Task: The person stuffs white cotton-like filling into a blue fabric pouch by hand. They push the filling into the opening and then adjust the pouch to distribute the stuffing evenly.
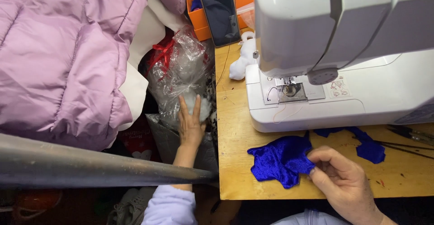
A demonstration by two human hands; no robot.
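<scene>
While the left hand (190, 125) reaches down off the counter's (235, 161) left edge, its fingers (183, 105) lie stretched out flat and spread on a crinkled clear plastic bag (178, 67) with white stuffing (201, 105) showing inside it; they grip nothing, only press against the bag. The right hand (343, 180) rests at the counter's near edge, its thumb and fingers (323, 155) pinched closed on the right edge of a shiny blue fabric piece (280, 159), which lies flat on the wooden counter just in front of the white sewing machine (343, 85). A second, smaller scrap of the same blue fabric (368, 148) lies to the right, partly touching the machine's base. Dark scissors (411, 137) lie at the counter's far right. A small white stuffed shape (242, 58) sits just beside the machine's left end, and behind it a dark phone (220, 10) leans against an orange box (201, 21). A lilac quilted jacket (63, 53) fills the upper left, and a grey metal bar (90, 166) runs across the lower left, crossing over the left forearm.
</scene>
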